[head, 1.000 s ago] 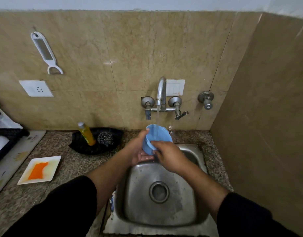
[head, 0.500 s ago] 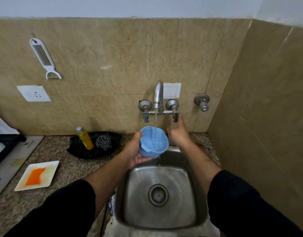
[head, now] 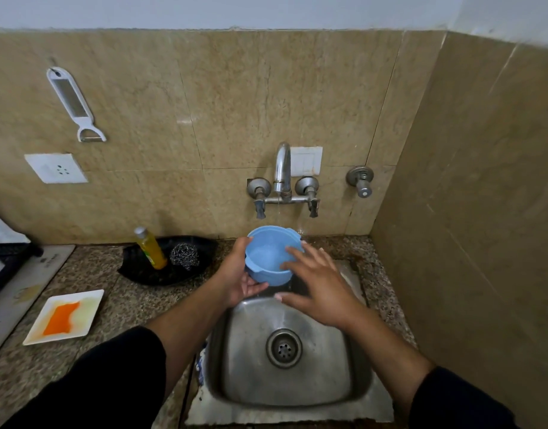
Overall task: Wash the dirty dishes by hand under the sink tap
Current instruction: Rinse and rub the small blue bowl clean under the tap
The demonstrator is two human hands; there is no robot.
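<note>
A light blue plastic bowl (head: 268, 255) is held over the back of the steel sink (head: 353, 379), below the wall tap (head: 282, 171). My left hand (head: 238, 277) grips the bowl from the left, thumb on its rim and fingers under it. My right hand (head: 322, 286) hovers with spread, straight fingers at the bowl's right side, fingertips at its rim. A very thin stream still falls from the spout. A white square plate (head: 65, 315) with orange residue lies on the counter at left.
A black tray (head: 201, 258) behind the plate holds a yellow soap bottle (head: 151, 249) and a steel scourer (head: 184, 256). A white peeler (head: 73, 103) hangs on the tiled wall. A side wall stands close on the right. A stove edge (head: 15, 283) is at far left.
My right hand left the right tap handle and came back to the bowl's rim. The water stream thinned. My left hand has kept hold of the bowl.
</note>
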